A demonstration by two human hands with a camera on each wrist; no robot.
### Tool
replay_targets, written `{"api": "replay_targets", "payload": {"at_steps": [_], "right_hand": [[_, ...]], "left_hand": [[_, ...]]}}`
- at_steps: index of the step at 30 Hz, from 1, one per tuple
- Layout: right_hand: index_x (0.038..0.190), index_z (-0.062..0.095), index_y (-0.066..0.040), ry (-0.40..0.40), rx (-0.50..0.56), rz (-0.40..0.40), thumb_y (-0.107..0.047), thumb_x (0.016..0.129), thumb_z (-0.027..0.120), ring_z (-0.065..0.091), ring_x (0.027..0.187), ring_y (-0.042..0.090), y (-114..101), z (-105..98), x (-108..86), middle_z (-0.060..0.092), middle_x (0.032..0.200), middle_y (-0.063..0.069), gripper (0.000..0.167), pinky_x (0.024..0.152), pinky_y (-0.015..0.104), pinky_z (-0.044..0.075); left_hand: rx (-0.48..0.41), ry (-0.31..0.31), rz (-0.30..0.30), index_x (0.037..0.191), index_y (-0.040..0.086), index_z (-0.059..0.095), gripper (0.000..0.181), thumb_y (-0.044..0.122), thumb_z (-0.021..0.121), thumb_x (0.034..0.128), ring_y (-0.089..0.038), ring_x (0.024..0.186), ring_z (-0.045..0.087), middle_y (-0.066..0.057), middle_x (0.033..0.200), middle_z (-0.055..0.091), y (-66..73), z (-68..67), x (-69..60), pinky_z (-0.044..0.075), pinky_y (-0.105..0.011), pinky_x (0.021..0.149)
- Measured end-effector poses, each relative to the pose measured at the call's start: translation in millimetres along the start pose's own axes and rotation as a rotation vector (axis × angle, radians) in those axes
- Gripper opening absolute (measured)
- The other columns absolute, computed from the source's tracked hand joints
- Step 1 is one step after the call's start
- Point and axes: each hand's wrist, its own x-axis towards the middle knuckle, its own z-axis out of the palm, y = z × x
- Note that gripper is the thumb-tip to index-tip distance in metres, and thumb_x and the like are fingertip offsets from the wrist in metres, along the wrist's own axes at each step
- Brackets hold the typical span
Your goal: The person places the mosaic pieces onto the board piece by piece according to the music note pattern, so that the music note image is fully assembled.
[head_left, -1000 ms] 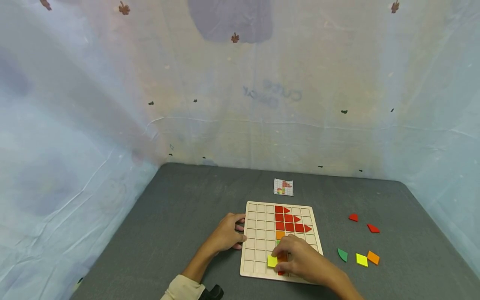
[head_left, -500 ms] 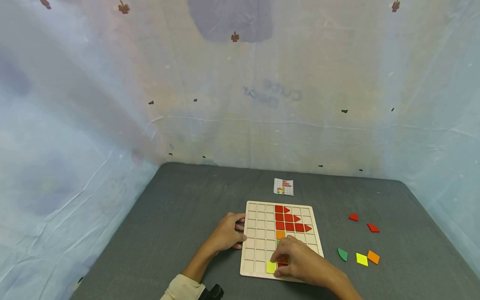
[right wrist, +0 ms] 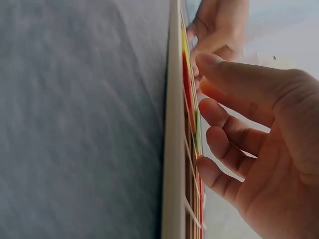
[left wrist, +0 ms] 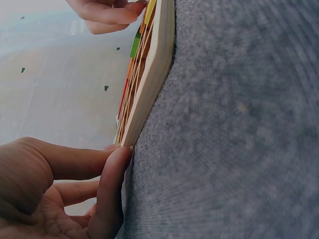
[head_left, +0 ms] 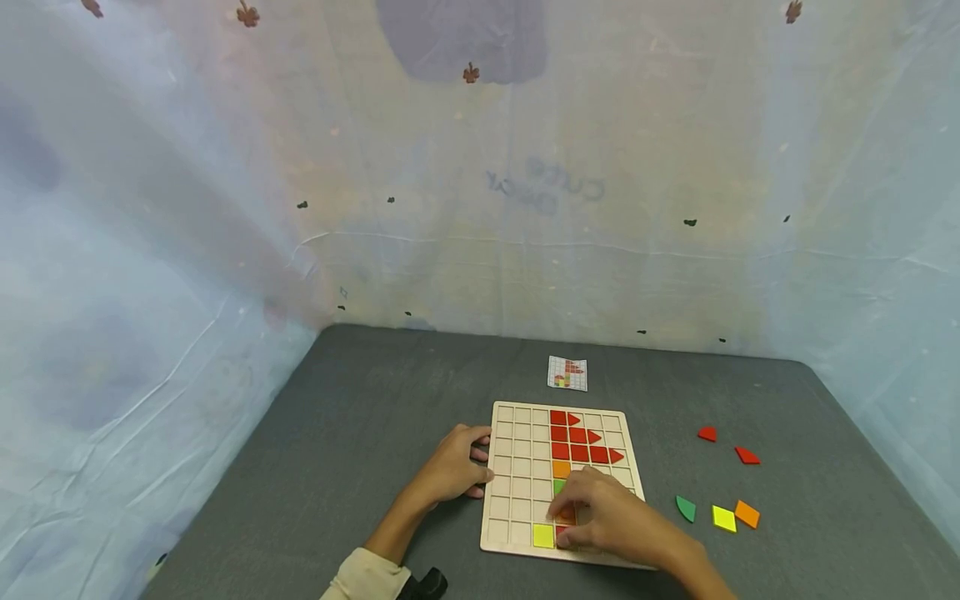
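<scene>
Yellow and square, the flat tile has just left the right hand, whose thumb and fingers now stand apart, and seemingly fills a near-edge cell of the pale wooden grid board, whose left edge the left hand pinches.

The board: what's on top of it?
On the board lie red squares, red triangles, an orange square, a yellow square and a partly hidden green piece. More pieces peek out by the right hand; whatever lies fully beneath it is covered.
</scene>
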Motion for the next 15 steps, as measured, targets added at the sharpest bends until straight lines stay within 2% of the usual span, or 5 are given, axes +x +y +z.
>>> {"api": "replay_targets", "payload": {"at_steps": [7, 15], "right_hand": [[0.108, 0.079, -0.022, 0.009, 0.101, 0.087, -0.031, 0.088, 0.088, 0.060, 0.092, 0.007, 10, -21, -6.4, 0.070, 0.103, -0.009, 0.024, 0.078, 0.027, 0.056], [0.112, 0.077, -0.018, 0.076, 0.063, 0.151, -0.029, 0.086, 0.089, 0.062, 0.092, 0.013, 26, -48, -22.2, 0.069, 0.103, -0.004, 0.031, 0.072, 0.026, 0.054]], "left_hand": [[0.001, -0.005, 0.002, 0.151, -0.008, 0.050, 0.070, -0.011, 0.076, 0.0857, -0.029, 0.109, 0.059, -0.020, 0.130, 0.054, -0.3, 0.1, 0.7, 0.065, -0.033, 0.059], [-0.003, -0.010, -0.001, 0.152, -0.008, 0.049, 0.071, -0.011, 0.075, 0.0863, -0.029, 0.110, 0.059, -0.020, 0.131, 0.054, 0.5, -0.9, -0.3, 0.065, -0.033, 0.059]]}}
